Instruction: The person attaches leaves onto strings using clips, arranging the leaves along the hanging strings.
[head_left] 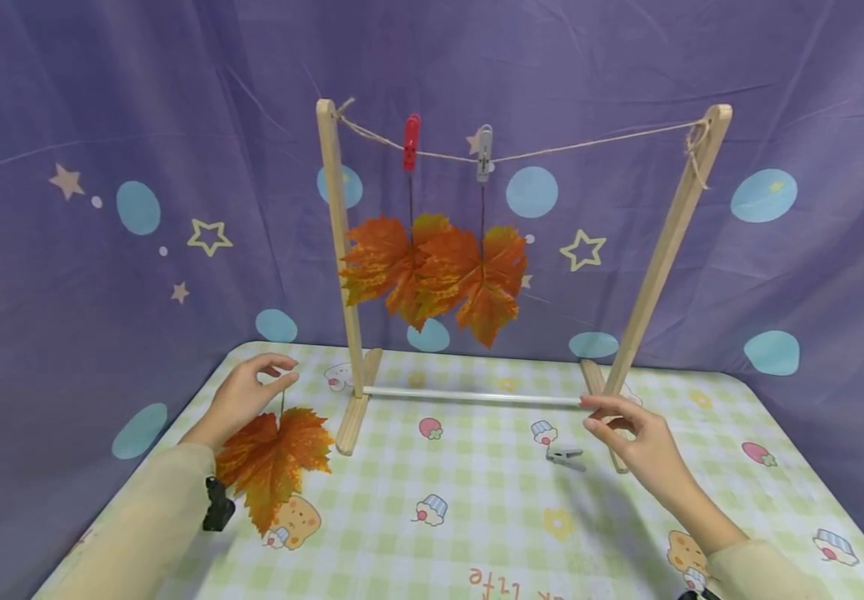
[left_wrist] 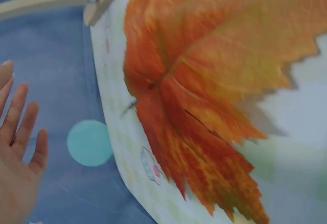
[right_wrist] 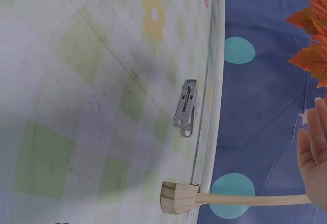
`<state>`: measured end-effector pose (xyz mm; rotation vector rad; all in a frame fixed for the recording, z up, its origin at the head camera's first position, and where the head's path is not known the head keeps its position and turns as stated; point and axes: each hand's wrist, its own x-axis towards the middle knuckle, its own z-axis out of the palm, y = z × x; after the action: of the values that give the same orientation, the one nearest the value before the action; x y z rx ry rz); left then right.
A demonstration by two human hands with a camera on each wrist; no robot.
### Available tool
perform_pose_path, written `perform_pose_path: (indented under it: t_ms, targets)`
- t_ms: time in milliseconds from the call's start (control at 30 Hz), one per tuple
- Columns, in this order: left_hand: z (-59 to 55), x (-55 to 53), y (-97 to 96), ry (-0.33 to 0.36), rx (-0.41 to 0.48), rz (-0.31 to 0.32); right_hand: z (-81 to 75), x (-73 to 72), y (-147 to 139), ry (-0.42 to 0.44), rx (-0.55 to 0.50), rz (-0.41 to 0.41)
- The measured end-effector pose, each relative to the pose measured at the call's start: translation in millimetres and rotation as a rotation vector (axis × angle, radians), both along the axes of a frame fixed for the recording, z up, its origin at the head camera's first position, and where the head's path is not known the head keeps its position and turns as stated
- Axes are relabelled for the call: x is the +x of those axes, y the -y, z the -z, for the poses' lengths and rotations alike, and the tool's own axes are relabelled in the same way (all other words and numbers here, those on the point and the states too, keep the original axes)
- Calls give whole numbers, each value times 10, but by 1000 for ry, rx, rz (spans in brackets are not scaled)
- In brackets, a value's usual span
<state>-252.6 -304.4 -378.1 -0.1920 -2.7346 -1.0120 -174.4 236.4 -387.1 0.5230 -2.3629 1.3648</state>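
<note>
My left hand [head_left: 252,390], fingers loosely bent and thumb apart, hovers over the stem end of an orange maple leaf [head_left: 276,462]. In the left wrist view the leaf [left_wrist: 194,86] shows large, its short stem free of the hand [left_wrist: 20,152]. My right hand [head_left: 637,437] is held above the table at the right, fingers slightly bent and holding nothing. Below and left of it a grey clothespin [head_left: 566,457] lies on the cloth; the right wrist view shows this clothespin [right_wrist: 187,107] near the white rod.
A wooden frame [head_left: 656,267] carries a sagging string [head_left: 596,143]. From it hang two orange leaves, one by a red clothespin [head_left: 412,143], one by a grey clothespin [head_left: 484,154]. A white rod [head_left: 469,396] joins the feet. Behind stands a purple curtain [head_left: 139,100]; checked cloth [head_left: 372,533] covers the table.
</note>
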Motion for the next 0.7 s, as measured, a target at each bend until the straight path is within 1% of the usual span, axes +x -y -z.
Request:
perform_pose_path:
  t_ms: [67,167,300,433,600,700]
  targets:
    - [34,-15,47,40,3,8,6,9,-4,9,3,-3]
    - [93,-44,111,74,13,11,16,23,-16,11,9,-7]
    - [183,-94,180,85,9,23,28,46,-34,8,14,-7]
    - [267,-131,219,100,12,38,42,67,-46,26,25,2]
    - [368,-165,255,135,21,28,71,103,-50,72,34,22]
    - [434,-182,301,161,29,17,87,120,-43,89,29,13]
